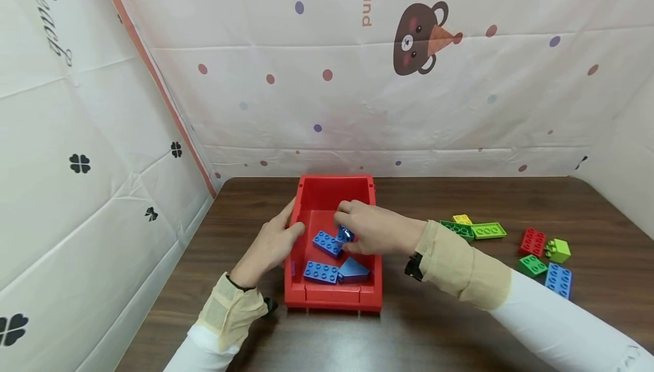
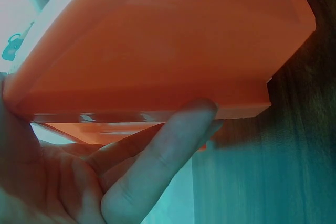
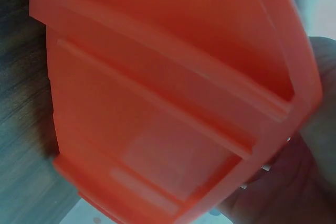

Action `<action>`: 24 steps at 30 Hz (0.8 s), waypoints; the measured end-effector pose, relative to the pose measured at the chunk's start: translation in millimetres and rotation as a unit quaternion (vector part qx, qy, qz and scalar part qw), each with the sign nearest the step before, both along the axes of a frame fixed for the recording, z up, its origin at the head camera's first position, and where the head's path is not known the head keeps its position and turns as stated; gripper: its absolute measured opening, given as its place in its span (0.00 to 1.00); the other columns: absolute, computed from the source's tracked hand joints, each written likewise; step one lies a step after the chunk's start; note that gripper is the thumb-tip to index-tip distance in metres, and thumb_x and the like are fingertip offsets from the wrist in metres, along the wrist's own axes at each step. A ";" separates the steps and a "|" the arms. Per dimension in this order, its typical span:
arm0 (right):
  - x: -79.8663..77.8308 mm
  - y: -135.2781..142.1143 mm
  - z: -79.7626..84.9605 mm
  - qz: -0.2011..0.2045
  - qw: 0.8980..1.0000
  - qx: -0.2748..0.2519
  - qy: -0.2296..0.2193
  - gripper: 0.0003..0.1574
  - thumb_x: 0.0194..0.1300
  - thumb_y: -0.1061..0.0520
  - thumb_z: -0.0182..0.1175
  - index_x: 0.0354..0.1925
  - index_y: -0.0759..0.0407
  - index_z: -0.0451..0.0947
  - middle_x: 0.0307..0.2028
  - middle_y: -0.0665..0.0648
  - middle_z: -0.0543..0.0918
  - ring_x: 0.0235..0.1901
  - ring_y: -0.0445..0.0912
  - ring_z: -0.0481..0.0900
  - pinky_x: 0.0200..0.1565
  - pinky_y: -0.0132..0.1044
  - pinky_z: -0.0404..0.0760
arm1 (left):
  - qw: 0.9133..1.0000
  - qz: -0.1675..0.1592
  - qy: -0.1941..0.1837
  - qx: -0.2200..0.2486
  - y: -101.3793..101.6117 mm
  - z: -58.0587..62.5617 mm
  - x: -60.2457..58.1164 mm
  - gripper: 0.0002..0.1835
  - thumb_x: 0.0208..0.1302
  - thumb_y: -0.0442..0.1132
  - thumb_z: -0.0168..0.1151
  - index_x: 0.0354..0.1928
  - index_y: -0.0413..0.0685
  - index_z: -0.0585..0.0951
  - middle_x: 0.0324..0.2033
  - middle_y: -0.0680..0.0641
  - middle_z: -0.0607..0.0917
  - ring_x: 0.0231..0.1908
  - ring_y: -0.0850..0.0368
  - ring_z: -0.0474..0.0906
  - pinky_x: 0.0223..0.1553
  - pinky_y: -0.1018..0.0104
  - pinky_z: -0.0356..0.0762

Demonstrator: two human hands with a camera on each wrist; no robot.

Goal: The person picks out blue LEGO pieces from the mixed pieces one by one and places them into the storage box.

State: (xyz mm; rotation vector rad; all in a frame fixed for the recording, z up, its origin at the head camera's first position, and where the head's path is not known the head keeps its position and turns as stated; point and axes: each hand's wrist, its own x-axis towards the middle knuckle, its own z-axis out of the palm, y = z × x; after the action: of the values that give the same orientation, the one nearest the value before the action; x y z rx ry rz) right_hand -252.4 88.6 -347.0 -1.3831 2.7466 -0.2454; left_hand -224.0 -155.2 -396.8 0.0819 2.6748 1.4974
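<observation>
A red plastic bin stands on the table with several blue building bricks in it. My left hand grips its left wall, the thumb at the rim; in the left wrist view the fingers lie along the outside. My right hand reaches over the right wall, its fingers and thumb curled round a small blue brick, partly hidden by the hand. Next to that brick is a blue studded brick. Nearer the front lie another blue brick and a blue sloped brick.
To the right lie green plates, a yellow brick, a red brick, a lime brick, a green brick and a blue brick. A printed white sheet hangs behind the wooden table.
</observation>
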 end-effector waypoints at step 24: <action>-10.0 -15.6 -0.4 -0.026 0.995 0.086 -0.040 0.30 0.58 0.53 0.80 0.57 0.56 0.82 0.48 0.54 0.80 0.46 0.46 0.81 0.51 0.39 0.87 | 1.000 -0.007 0.001 -0.004 -0.6 0.0 -1.3 0.39 0.74 0.43 0.54 0.85 0.64 0.57 0.53 0.36 0.84 0.38 0.43 0.87 0.30 0.52 0.89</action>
State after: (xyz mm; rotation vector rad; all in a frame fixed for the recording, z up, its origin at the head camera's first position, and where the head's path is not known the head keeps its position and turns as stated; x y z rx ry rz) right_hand -262.4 73.0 -347.4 -1.2345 2.6684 -0.0613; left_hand -225.2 -155.7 -396.8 0.1026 2.6767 1.4822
